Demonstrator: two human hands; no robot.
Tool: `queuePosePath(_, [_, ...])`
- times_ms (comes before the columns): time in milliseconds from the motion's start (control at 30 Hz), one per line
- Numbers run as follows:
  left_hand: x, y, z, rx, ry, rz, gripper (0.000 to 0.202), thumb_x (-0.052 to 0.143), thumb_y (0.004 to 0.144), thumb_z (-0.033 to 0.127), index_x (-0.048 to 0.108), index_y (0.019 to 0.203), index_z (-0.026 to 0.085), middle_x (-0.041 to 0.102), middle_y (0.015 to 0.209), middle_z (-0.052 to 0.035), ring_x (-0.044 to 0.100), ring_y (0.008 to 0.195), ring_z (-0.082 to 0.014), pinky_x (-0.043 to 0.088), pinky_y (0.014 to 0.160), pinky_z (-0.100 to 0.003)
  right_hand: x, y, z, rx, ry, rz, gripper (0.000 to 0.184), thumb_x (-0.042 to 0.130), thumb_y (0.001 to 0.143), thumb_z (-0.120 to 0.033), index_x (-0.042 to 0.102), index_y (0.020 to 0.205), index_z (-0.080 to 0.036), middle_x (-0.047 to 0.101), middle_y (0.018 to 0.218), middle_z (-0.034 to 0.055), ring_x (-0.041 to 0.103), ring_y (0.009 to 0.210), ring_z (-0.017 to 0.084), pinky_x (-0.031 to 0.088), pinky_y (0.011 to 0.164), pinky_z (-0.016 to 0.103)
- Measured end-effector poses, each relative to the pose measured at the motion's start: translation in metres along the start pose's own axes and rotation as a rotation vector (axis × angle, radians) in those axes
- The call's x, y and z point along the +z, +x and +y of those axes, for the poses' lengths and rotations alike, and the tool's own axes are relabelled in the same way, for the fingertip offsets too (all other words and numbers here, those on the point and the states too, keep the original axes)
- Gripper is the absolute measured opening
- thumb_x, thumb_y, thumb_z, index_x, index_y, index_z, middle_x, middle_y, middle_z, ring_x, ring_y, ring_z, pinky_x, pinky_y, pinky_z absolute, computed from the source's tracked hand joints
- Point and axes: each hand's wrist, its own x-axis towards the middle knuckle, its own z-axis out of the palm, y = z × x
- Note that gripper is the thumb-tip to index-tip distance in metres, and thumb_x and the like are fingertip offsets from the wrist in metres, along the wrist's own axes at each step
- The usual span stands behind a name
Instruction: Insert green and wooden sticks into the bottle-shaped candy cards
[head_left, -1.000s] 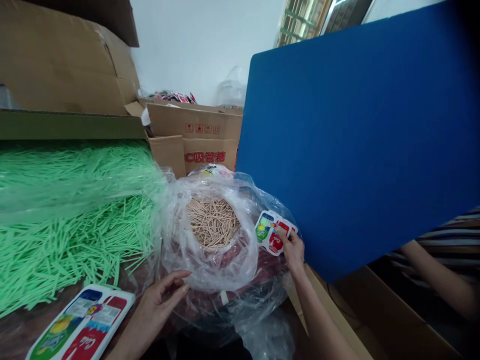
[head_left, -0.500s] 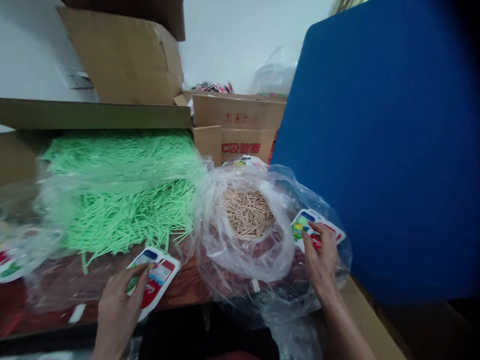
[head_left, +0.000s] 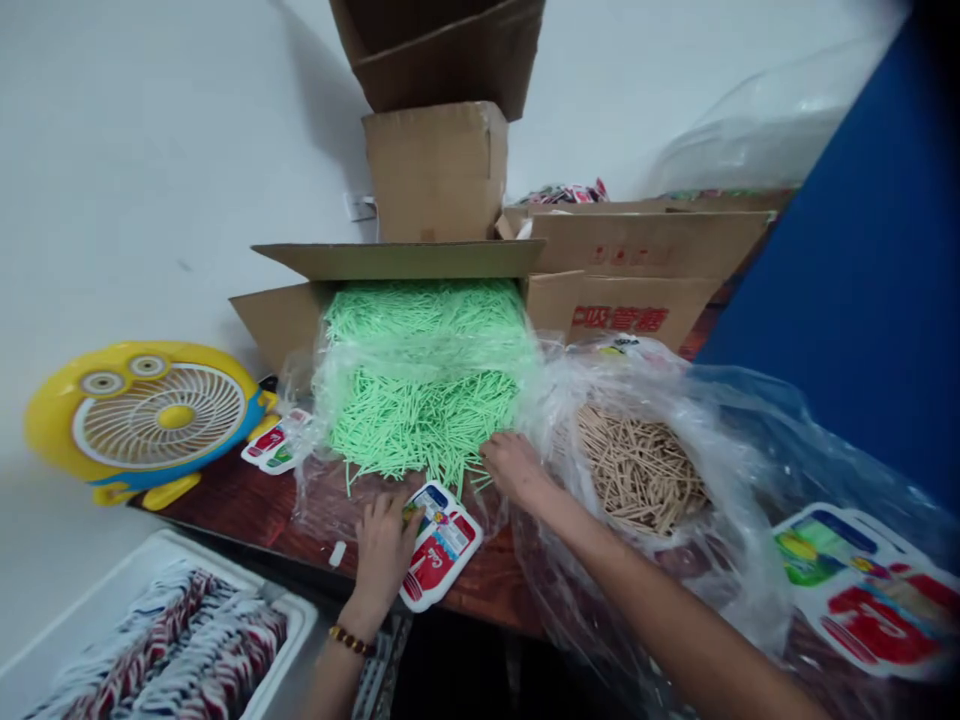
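Note:
My left hand (head_left: 384, 548) lies at the left edge of a flat white-rimmed plastic pack (head_left: 441, 548) printed with a red cola picture, thumb and fingers closed on it. The pack rests at the table's front edge. My right hand (head_left: 514, 468) reaches to the front right of a heap of thin green straws (head_left: 420, 420), its fingers bent and pinched at the loose ends. How many straws it grips is hidden. The straws spill from a clear bag in an open carton. Right of them, an open plastic bag (head_left: 739, 480) holds brown straws (head_left: 637, 465).
Similar packs (head_left: 874, 590) lie at the right, with another pack (head_left: 276, 440) near a yellow cartoon fan (head_left: 161, 425). A white bin (head_left: 296, 625) at lower left holds rows of packs. Cartons (head_left: 439, 175) stand behind; a blue panel (head_left: 817, 300) closes the right side.
My right hand has left the packs on the right and moved to the green straws. My left hand stays at its pack. The view has turned left, showing the fan and bin.

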Motion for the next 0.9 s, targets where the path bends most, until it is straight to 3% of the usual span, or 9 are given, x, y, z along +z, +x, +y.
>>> queuePosePath(133, [0.004,0.005,0.0,-0.02,-0.034,-0.017,0.028,0.049,0.091,0.031,0.061,0.115,0.021,0.059,0.106,-0.0085,0.054,0.104,-0.0268,0.042,0.087,-0.039,0.012,0.035,-0.005,-0.001,-0.098,0.0,0.026,0.041,0.092,-0.013,0.067,0.095,-0.015,0.064,0.101,0.0144,0.055,0.098,0.026,0.036,0.085,0.038])
queuePosePath(233, [0.005,0.009,-0.002,-0.036,-0.102,-0.007,0.026,0.053,0.088,0.027,0.058,0.112,0.019,0.059,0.106,-0.0088,0.054,0.105,-0.0272,0.042,0.088,-0.04,0.02,0.05,-0.012,-0.032,-0.142,0.014,0.027,0.041,0.091,-0.011,0.067,0.098,-0.014,0.063,0.102,0.0156,0.054,0.098,0.026,0.035,0.085,0.039])
queuePosePath(400, [0.006,0.023,-0.01,-0.094,-0.287,-0.046,0.012,0.058,0.081,0.019,0.057,0.093,0.018,0.062,0.096,-0.0083,0.057,0.098,-0.0276,0.042,0.086,-0.039,0.035,0.069,-0.02,-0.075,-0.189,0.02,0.027,0.041,0.09,-0.01,0.067,0.099,-0.011,0.061,0.106,0.0169,0.05,0.102,0.028,0.033,0.088,0.042])
queuePosePath(600, [0.0,0.028,-0.022,-0.097,-0.402,-0.103,0.013,0.054,0.083,0.019,0.059,0.095,0.018,0.067,0.094,-0.0072,0.06,0.094,-0.0237,0.043,0.083,-0.034,0.048,0.074,-0.016,-0.063,-0.21,0.009,0.031,0.036,0.091,-0.009,0.065,0.102,-0.01,0.058,0.11,0.018,0.047,0.104,0.028,0.032,0.088,0.042])
queuePosePath(900, [-0.004,0.03,-0.031,-0.199,-0.441,-0.131,0.014,0.054,0.082,0.028,0.061,0.075,0.019,0.065,0.07,-0.0006,0.062,0.071,-0.0185,0.04,0.063,-0.026,0.053,0.077,-0.001,0.029,-0.106,-0.023,0.027,0.037,0.091,-0.007,0.06,0.102,-0.011,0.061,0.108,0.0166,0.05,0.103,0.026,0.031,0.085,0.037])
